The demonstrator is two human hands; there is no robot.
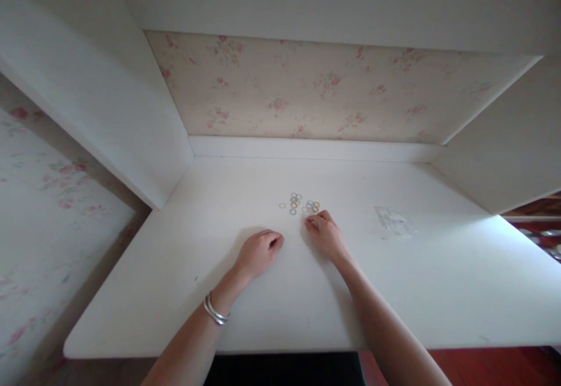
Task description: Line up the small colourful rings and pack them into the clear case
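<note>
Several small thin rings in pale colours lie on the white desk, in a left cluster point(294, 201) and a right cluster point(311, 205). A single yellowish ring point(282, 206) is a little apart on the left. My right hand point(325, 235) is just in front of the right cluster, its fingers curled and pinched near the desk surface; whatever is between the fingertips is too small to make out. Nearer to me, my left hand point(260, 252) rests on the desk with its fingers curled in and the thumb side closed. Nothing shows in it.
A clear plastic bag point(393, 221) lies flat on the white desk point(272, 316), right of my hands. White side panels point(144, 99) and a flowered back wall point(280, 93) enclose the far side. A small dark mark point(196, 279) is on the left of the desk.
</note>
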